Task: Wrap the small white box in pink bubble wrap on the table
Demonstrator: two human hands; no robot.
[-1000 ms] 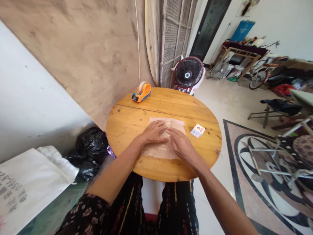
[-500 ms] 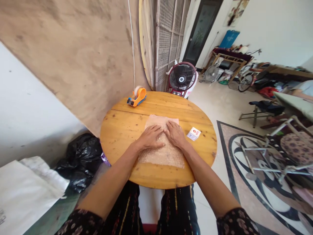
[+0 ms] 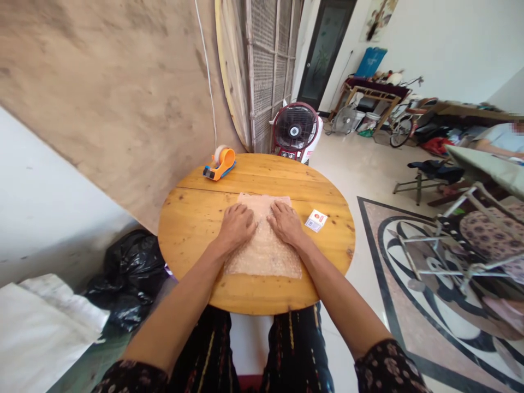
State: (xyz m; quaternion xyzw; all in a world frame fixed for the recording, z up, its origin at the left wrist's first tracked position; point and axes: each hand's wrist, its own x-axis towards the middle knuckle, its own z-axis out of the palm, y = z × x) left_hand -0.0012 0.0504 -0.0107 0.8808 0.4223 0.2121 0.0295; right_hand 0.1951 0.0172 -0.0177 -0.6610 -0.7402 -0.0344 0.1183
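Note:
A sheet of clear, pinkish bubble wrap [image 3: 264, 256] lies flat on the round wooden table [image 3: 188, 218] in front of me. My left hand [image 3: 238, 224] rests at its upper left edge, fingers curled in and pressed together on the wrap. On the upper right part lies my right hand [image 3: 284, 221], palm down, its fingers a little bent and slightly apart. Just right of that hand is a small white box [image 3: 316, 220] with red and purple print. Farther back on the table stands an orange tape dispenser [image 3: 221, 162] holding a roll of tape.
Behind the table is a dark red and white fan [image 3: 297, 131]. A plywood board [image 3: 102, 82] leans along the left, with a black plastic bag [image 3: 131, 262] below it. To the right are a metal-framed chair [image 3: 470, 240] and a person [image 3: 497, 136] at another table.
My left hand has shifted left from the middle of the wrap, and its spread fingers have curled in. My right hand stays on the sheet. The whole view has turned slightly right.

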